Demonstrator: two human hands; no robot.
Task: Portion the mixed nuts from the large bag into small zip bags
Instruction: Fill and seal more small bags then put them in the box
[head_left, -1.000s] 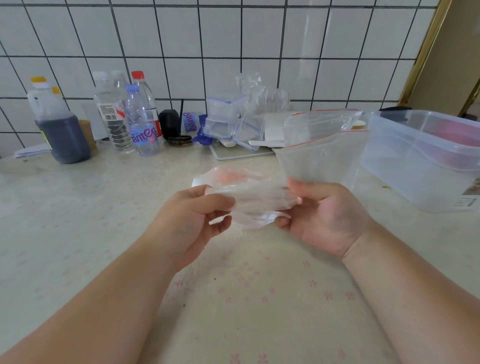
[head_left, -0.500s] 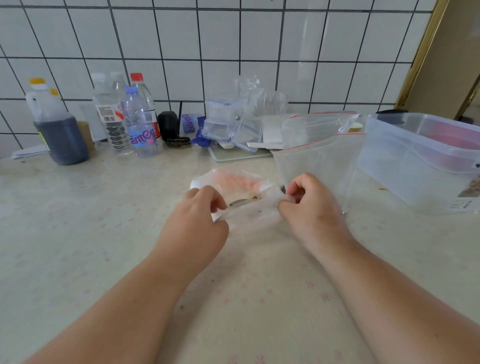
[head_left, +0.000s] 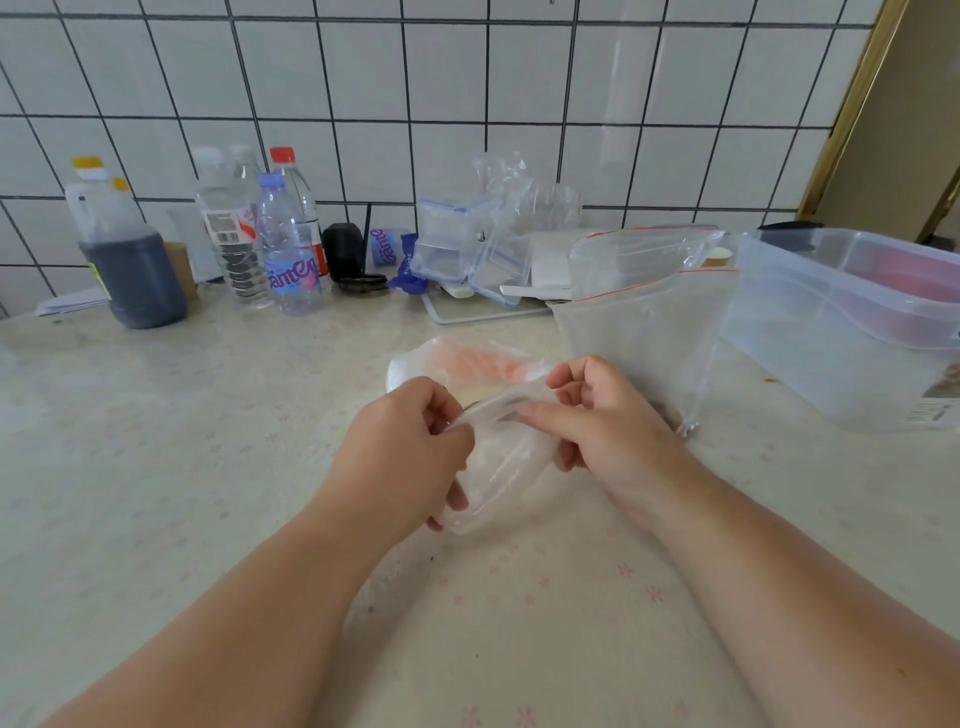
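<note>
Fingers (head_left: 540, 415) now deeper into small zip bag (head_left: 498, 467)

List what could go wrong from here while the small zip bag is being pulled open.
1. Both hands, left hand and right hand, pinch the thin small zip bag at its mouth; a hard pull might tear the film or the seal.
2. The large zip bag stands open just behind the right hand; a jerk of that hand could tip it.
3. The small bag hangs limp, so its mouth may fall shut again once released.

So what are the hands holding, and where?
Both hold one small clear bag: the left hand and right hand each pinch its top edge at the mouth.
</note>
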